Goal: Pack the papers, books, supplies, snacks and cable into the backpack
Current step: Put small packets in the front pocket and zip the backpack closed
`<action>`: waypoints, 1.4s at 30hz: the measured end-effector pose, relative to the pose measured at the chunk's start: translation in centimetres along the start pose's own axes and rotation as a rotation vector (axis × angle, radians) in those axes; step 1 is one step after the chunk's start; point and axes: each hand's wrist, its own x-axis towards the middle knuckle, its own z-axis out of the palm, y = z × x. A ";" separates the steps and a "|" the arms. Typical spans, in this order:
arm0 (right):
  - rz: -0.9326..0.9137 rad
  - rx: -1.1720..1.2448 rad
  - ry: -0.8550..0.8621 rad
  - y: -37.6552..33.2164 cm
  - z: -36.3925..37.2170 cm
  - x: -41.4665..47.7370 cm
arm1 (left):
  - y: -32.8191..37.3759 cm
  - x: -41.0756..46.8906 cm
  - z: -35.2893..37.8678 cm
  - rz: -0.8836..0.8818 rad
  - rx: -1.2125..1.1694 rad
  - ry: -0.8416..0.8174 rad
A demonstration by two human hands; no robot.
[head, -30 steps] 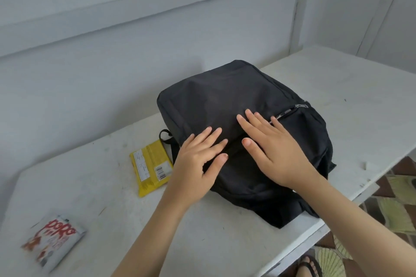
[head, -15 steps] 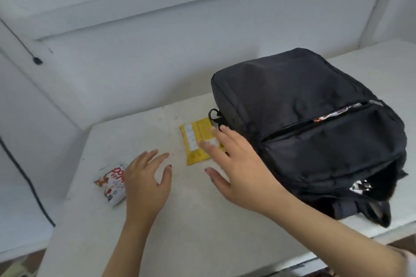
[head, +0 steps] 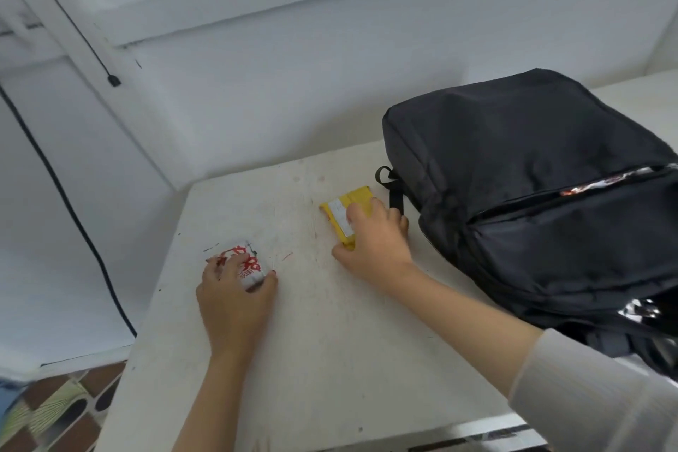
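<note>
Yellow wrapper shows between your right fingers [head: 355, 214]. They curl over the top of the yellow packet [head: 343, 207] with the thumb tucked against its near edge, so your right hand [head: 374, 242] pinches it where it lies on the tabletop [head: 330, 360]. Your left fingers [head: 234, 262] curl over the red-and-white packet [head: 245, 259] with the thumb pressed to its right edge. Your left hand [head: 234, 301] grips it from the near side, and its far half is uncovered.

The yellow packet lies just beside the strap loop [head: 385, 176] of the backpack [head: 532, 176], and your little finger is close to that strap. A bare stretch of tabletop separates the two packets, and a wider one runs along the near side under your forearms. The red-and-white packet sits near the tabletop's left edge.

Both palms face down with the wrists low, and both forearms reach in from the near edge. A pale ribbed sleeve [head: 587, 396] covers your right arm above the forearm.

The black backpack lies flat at the right. Its front pocket [head: 605, 182] gapes, and a strip of red-and-white print shows in the slot. The tabletop is off-white, scuffed and flecked with red marks, and its far edge meets a white wall [head: 293, 84]. A black cable [head: 73, 220] runs down the wall at the left, above the patterned tiled floor [head: 55, 411].
</note>
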 end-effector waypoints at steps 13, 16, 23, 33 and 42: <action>-0.093 0.064 0.501 5.8 -12.2 -5.5 | 14.9 1.8 0.5 0.095 -0.659 -0.111; 0.017 0.060 0.574 9.1 -13.6 -5.9 | 19.4 1.7 1.6 0.171 -0.715 -0.218; 0.191 0.089 0.657 15.3 -14.0 -7.8 | 26.9 0.5 5.8 0.469 -0.760 -0.407; 0.222 0.200 0.742 17.9 -13.7 -10.1 | 29.7 -0.2 9.6 0.745 -0.372 -0.510; 0.022 0.372 0.794 18.3 -13.0 -13.1 | 24.7 -1.8 8.4 1.048 -0.330 -0.386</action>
